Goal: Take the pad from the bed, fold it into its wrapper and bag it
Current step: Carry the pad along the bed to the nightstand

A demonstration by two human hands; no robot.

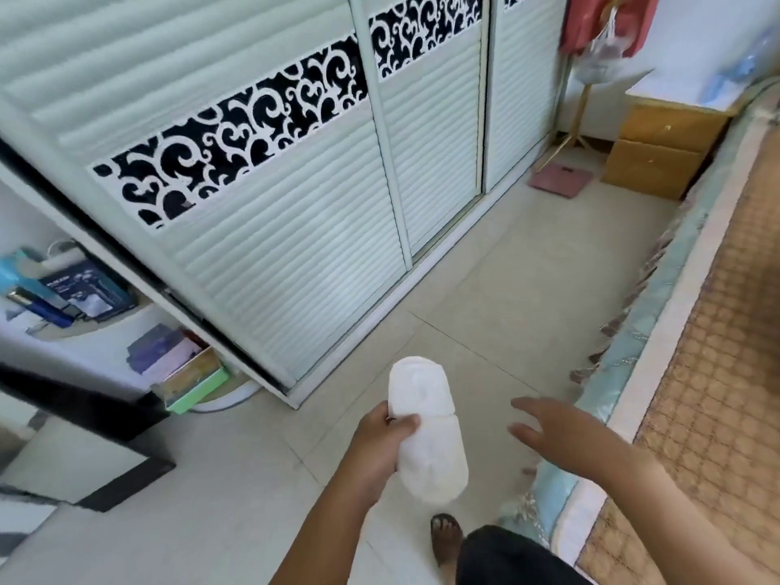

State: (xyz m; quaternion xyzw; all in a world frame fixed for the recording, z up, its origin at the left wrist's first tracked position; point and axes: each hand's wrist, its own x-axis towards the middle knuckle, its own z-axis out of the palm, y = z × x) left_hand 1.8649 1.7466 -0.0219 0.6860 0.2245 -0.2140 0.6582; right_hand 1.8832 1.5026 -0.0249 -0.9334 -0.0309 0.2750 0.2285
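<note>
A long white pad [426, 428] hangs unfolded over the tiled floor, gripped near its middle by my left hand [382, 445]. My right hand [553, 432] hovers just to the right of the pad with its fingers spread and nothing in it, not touching the pad. The bed [717, 352], covered by a woven mat with a pale blue fringed edge, runs along the right side. I see no wrapper and cannot pick out the task's bag.
A white louvred wardrobe [295, 225] with a black-and-white pattern band fills the left and centre. Corner shelves with boxes [185, 365] sit at the left. A wooden nightstand [662, 149], a pink scale [561, 179] and a coat stand with a hanging plastic bag [603, 48] are at the far end.
</note>
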